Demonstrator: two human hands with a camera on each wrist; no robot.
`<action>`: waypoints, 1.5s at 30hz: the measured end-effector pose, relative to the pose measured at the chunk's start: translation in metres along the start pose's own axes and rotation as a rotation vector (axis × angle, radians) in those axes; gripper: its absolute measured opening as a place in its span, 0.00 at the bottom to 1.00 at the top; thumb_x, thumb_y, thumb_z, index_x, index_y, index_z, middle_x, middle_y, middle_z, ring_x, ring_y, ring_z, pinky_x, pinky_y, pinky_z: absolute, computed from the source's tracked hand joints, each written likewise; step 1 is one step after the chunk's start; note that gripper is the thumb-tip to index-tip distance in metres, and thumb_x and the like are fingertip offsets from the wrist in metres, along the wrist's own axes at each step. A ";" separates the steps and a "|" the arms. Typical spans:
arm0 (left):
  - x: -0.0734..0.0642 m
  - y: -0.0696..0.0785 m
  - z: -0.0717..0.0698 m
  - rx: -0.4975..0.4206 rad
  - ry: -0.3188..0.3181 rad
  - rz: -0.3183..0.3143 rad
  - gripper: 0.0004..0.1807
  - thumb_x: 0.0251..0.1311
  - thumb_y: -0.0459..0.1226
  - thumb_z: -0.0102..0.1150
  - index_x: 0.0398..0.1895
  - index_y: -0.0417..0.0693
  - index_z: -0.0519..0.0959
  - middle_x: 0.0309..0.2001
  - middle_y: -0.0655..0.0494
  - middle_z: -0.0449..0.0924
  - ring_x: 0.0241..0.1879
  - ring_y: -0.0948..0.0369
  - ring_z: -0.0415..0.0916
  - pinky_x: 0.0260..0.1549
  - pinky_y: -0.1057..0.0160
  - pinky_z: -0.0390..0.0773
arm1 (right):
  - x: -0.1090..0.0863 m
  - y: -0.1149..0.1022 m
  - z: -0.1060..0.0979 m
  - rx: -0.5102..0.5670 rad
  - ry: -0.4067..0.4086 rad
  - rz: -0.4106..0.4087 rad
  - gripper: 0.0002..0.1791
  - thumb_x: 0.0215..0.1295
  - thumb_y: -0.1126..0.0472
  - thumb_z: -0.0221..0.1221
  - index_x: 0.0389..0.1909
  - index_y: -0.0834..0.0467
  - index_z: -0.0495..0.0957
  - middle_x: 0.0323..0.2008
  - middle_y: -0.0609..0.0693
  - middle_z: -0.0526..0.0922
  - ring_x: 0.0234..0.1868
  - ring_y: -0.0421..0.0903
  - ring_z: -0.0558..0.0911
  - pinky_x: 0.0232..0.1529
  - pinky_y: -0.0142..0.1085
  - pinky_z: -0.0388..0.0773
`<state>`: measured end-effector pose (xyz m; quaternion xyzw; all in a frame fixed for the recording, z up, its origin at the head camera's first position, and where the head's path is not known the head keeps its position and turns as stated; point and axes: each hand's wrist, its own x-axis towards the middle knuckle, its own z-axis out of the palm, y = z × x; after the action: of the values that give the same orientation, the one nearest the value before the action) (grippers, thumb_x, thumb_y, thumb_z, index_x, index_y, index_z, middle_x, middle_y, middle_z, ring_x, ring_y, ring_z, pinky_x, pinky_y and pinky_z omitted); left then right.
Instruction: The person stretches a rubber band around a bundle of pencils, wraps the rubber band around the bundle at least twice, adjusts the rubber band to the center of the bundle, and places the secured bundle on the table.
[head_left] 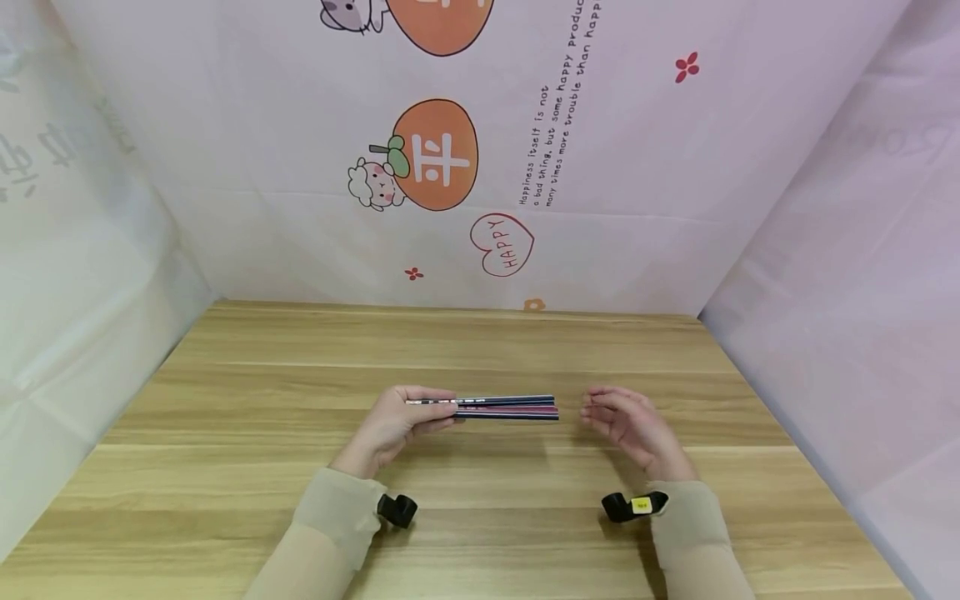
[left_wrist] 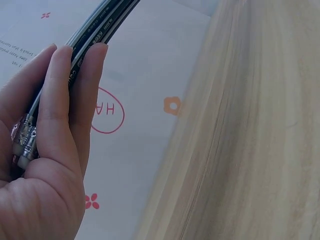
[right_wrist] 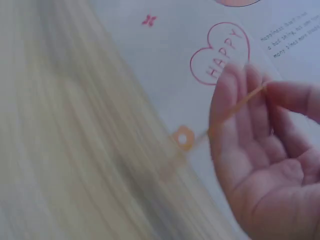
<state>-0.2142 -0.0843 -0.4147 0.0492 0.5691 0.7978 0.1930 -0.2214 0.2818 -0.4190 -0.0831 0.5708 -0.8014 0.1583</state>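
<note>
Left hand [head_left: 396, 422] grips pencils [head_left: 506, 409] near their erasers [left_wrist: 23, 162], apparently to leave far ends [head_left: 553, 416] free; right hand [head_left: 632, 423] pinches orange strand [right_wrist: 240, 105].

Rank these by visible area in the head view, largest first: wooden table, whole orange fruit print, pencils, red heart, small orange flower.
1. Wooden table
2. Whole orange fruit print
3. Pencils and red heart: unranked; shapes differ and the areas look too close
4. Small orange flower
</note>
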 end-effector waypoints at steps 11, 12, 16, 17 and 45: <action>0.001 0.000 -0.001 0.019 0.007 0.004 0.21 0.58 0.23 0.63 0.55 0.20 0.74 0.44 0.41 0.86 0.40 0.53 0.87 0.46 0.65 0.87 | -0.001 -0.007 0.035 0.114 0.147 -0.128 0.18 0.72 0.74 0.51 0.37 0.53 0.85 0.36 0.45 0.88 0.31 0.37 0.86 0.21 0.22 0.78; 0.001 0.000 -0.001 0.018 0.008 0.003 0.21 0.58 0.23 0.63 0.55 0.21 0.75 0.44 0.41 0.85 0.40 0.53 0.87 0.46 0.66 0.87 | -0.001 -0.007 0.038 0.093 0.164 -0.131 0.16 0.71 0.73 0.52 0.35 0.52 0.84 0.35 0.45 0.88 0.30 0.36 0.85 0.20 0.22 0.77; 0.001 0.000 -0.001 0.013 0.007 0.007 0.21 0.58 0.23 0.63 0.55 0.21 0.75 0.44 0.40 0.85 0.39 0.55 0.88 0.45 0.66 0.87 | 0.000 -0.006 0.046 -0.027 0.201 -0.114 0.13 0.74 0.65 0.53 0.29 0.50 0.80 0.34 0.43 0.88 0.31 0.37 0.85 0.24 0.23 0.81; 0.001 0.001 -0.001 0.013 0.006 0.009 0.21 0.58 0.23 0.63 0.55 0.21 0.75 0.45 0.40 0.85 0.39 0.55 0.88 0.45 0.66 0.87 | 0.001 -0.006 0.047 -0.055 0.201 -0.104 0.14 0.75 0.62 0.53 0.28 0.50 0.80 0.35 0.42 0.88 0.32 0.37 0.86 0.27 0.24 0.83; -0.001 0.003 0.000 0.024 0.004 0.015 0.23 0.58 0.24 0.64 0.56 0.21 0.74 0.45 0.41 0.85 0.41 0.56 0.87 0.47 0.65 0.86 | 0.007 0.010 0.073 -0.165 -0.129 -0.126 0.28 0.66 0.70 0.60 0.65 0.48 0.72 0.64 0.47 0.75 0.55 0.45 0.81 0.60 0.55 0.80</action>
<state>-0.2139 -0.0854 -0.4117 0.0542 0.5785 0.7925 0.1853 -0.2030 0.2114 -0.4045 -0.1831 0.6170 -0.7530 0.1368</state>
